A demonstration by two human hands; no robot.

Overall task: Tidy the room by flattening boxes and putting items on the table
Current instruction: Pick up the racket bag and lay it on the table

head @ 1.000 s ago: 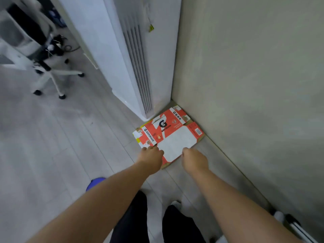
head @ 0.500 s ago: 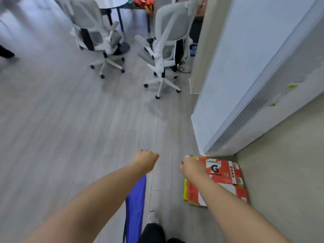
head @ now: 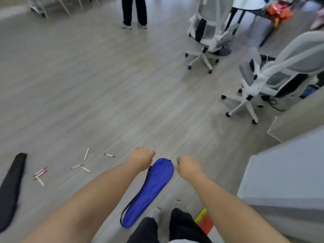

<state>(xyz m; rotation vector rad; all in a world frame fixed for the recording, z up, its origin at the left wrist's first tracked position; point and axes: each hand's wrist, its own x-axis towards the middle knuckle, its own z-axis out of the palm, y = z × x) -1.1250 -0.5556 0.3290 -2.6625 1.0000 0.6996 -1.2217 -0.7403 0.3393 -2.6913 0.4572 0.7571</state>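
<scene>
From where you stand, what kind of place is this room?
Probably an office or shared workroom: white office chairs on castors stand beside a table, and the grey plank floor is wide and open. Scattered on it lie marker pens and a blue racket bag.

Flattened box (head: 206, 223) mostly behind right forearm (head: 228, 199); black bag (head: 10, 190) partly beyond left edge.

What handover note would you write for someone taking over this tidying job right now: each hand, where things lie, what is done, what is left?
Left hand, right hand: curled, holding nothing.
Blue bag lies on the floor between the hands; marker pens scattered to its left; black bag far left.
Done: a red box lies flat, lower right.
Left: carry bags and pens to the table, far right.
</scene>
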